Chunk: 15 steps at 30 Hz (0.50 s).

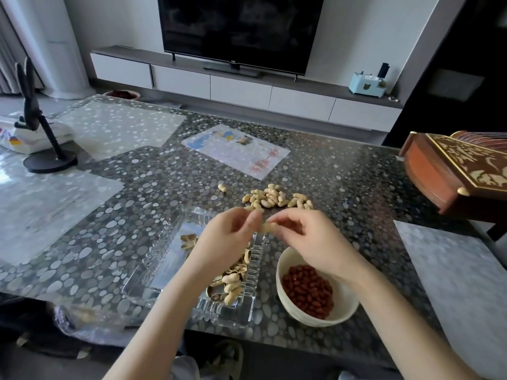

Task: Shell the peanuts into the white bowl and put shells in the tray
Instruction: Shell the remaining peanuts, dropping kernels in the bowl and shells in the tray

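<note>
My left hand [227, 237] and my right hand [307, 239] meet above the far end of the clear glass tray [153, 272], and together they pinch one pale peanut [265, 228] between their fingertips. Broken shells [230, 281] lie in the tray, partly hidden under my left forearm. The white bowl [343, 311] stands to the right of the tray and holds several red kernels [307, 290]. A pile of unshelled peanuts [274, 199] lies on the table just beyond my hands, with one stray peanut [222, 187] to its left.
The pebble-patterned table top [343, 182] carries a black phone stand [46, 157] at far left, a printed sheet [236, 150] in the middle back and a carved wooden box [463, 176] at the right edge. A crumpled plastic bag [90, 322] hangs over the near edge.
</note>
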{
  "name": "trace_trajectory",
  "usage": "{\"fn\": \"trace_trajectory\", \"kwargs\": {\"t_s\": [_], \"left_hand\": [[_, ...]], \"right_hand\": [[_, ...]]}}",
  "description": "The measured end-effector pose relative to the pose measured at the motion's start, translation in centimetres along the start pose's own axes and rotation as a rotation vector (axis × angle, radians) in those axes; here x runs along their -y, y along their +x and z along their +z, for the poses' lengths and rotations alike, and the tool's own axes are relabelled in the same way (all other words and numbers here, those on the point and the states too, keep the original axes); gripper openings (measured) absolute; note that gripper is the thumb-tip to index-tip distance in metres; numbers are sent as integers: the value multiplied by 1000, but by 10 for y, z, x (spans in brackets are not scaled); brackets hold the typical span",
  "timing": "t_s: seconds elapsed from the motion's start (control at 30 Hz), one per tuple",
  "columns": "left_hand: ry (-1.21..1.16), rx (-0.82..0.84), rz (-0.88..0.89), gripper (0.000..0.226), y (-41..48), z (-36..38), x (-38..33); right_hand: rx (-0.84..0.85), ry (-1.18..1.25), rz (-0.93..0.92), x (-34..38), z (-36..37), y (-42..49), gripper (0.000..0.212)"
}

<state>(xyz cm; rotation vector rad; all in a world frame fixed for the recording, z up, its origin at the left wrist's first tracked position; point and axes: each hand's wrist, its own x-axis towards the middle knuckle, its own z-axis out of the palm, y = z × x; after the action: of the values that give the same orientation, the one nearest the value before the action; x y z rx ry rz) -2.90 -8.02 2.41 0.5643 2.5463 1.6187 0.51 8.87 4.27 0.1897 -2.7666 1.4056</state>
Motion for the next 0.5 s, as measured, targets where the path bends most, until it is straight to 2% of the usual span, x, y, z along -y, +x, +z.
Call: {"fn": "trace_trajectory", "kwargs": {"t_s": [0.13, 0.23, 0.33, 0.4, 0.5], "left_hand": [[-275, 202, -30, 39, -10, 13, -12], [-581, 245, -183, 31, -17, 24, -21], [-806, 330, -285, 25, -21, 40, -29], [-863, 367, -290, 27, -23, 46, -32], [-827, 384, -292, 33, -22, 51, -36]], "right_hand": [[-126, 77, -26, 3, -6, -37, 8], [-263, 182, -45, 1, -3, -51, 19], [-331, 168, -120, -3, -1, -59, 23], [-371, 163, -138, -4, -1, -61, 23], [-446, 138, -141, -5, -4, -64, 24]]}}
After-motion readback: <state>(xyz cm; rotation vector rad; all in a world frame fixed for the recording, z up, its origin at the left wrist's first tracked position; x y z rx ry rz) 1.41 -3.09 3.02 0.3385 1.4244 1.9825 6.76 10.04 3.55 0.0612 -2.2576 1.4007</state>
